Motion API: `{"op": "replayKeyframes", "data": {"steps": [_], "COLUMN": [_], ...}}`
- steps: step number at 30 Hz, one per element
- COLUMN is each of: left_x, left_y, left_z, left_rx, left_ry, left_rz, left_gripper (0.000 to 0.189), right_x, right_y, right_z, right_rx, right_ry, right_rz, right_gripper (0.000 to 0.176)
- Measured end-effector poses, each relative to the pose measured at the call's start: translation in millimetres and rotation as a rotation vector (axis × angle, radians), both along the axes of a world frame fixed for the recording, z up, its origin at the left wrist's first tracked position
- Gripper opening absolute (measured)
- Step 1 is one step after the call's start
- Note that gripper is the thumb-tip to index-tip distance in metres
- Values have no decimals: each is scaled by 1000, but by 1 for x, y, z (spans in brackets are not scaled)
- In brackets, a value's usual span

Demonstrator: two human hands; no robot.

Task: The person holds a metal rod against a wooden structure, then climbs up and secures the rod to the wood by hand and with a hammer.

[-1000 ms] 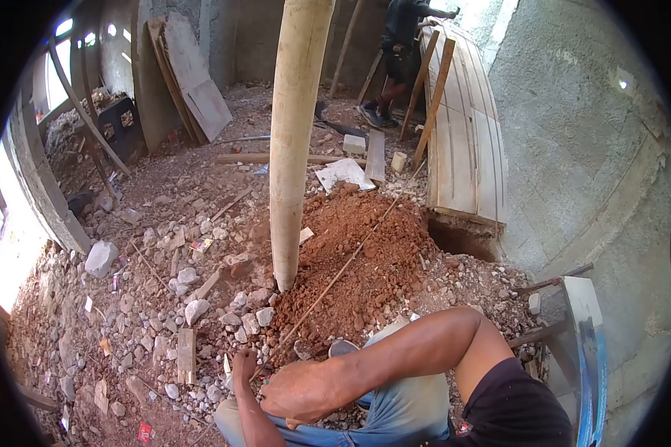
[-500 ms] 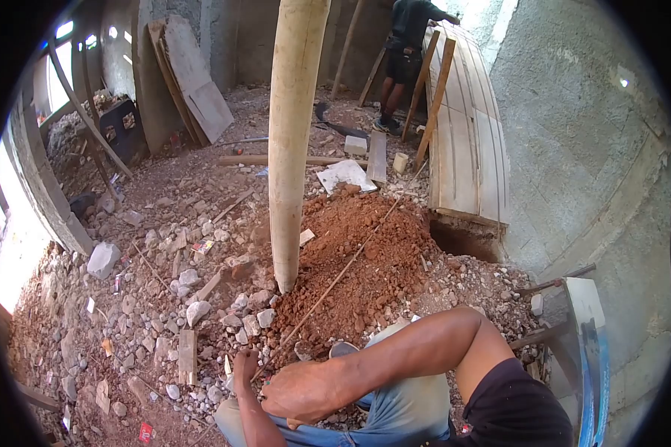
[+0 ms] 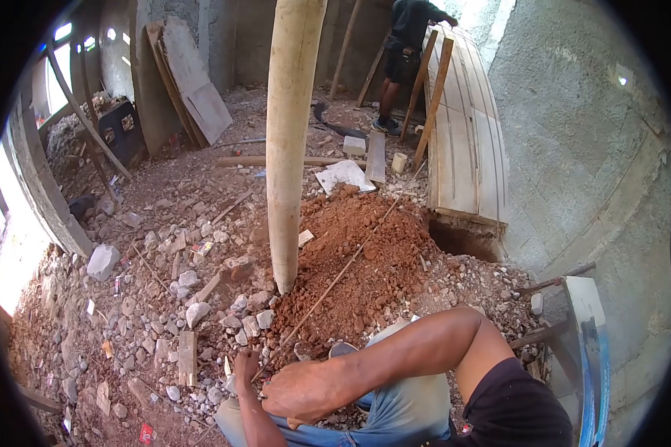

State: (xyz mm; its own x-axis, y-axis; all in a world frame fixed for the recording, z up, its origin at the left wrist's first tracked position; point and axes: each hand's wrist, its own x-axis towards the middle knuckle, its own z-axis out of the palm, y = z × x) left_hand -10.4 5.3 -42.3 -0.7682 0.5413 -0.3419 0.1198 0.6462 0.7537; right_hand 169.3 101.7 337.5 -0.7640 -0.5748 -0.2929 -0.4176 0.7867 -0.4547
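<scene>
A long thin rod (image 3: 334, 290) slants from the far boards across the red soil down to my hands. Its near end passes into the narrow gap between them. My left hand (image 3: 244, 366) is closed at this end, low over the rubble, with a small pale piece (image 3: 227, 366) beside its fingers. Just to its right, my right hand (image 3: 300, 390) is curled with its back toward me; its fingers are hidden, and I cannot tell what they grip. Both forearms rest near my knees in blue jeans (image 3: 399, 406).
A thick bamboo pole (image 3: 285, 156) stands ahead, beside the red soil heap (image 3: 358, 246). Broken stones (image 3: 197, 314) cover the ground. Leaning boards (image 3: 462, 149) stand by a pit (image 3: 466, 240). Another person (image 3: 401, 63) works behind them. A blue-white board (image 3: 590, 350) is at right.
The view has shifted very slightly. Both hands and the rod stay in nearly the same place.
</scene>
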Motion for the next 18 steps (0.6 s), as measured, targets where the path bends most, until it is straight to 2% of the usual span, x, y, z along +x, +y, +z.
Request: {"op": "replayKeyframes", "data": {"steps": [14,18], "left_x": [-2,6], "left_y": [1,1], "left_z": [-21,10], "left_rx": [33,62], "left_ry": [-45,-59], "left_rz": [45,26], "left_gripper": [41,42], "right_x": [-4,-5], "right_y": [0,-1], "right_z": [-2,0], "right_rx": [0,21], "right_ry": [-20,-36], "right_rz": [2,5], "right_gripper": [35,36]}}
